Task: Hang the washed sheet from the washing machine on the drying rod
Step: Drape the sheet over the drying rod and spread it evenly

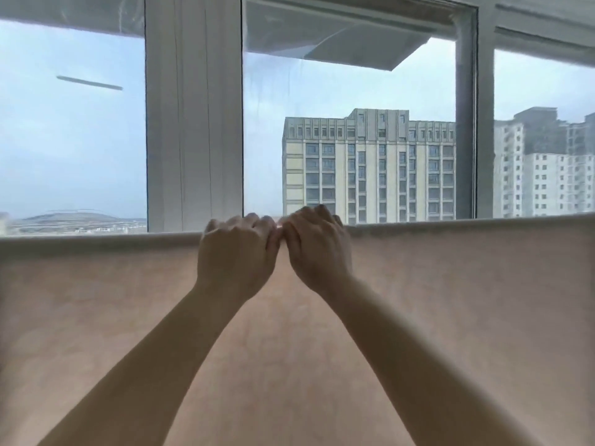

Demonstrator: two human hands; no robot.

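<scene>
A pale beige sheet hangs spread across the whole width of the view, its top fold running level from left to right over a rod that the cloth hides. My left hand and my right hand sit side by side at the middle of that top fold, knuckles almost touching. The fingers of both hands curl over the fold and grip the sheet's top edge. Both forearms reach up from the bottom of the view in front of the cloth.
Right behind the sheet stands a large window with a wide white frame post and a grey post. Apartment buildings and sky show through the glass.
</scene>
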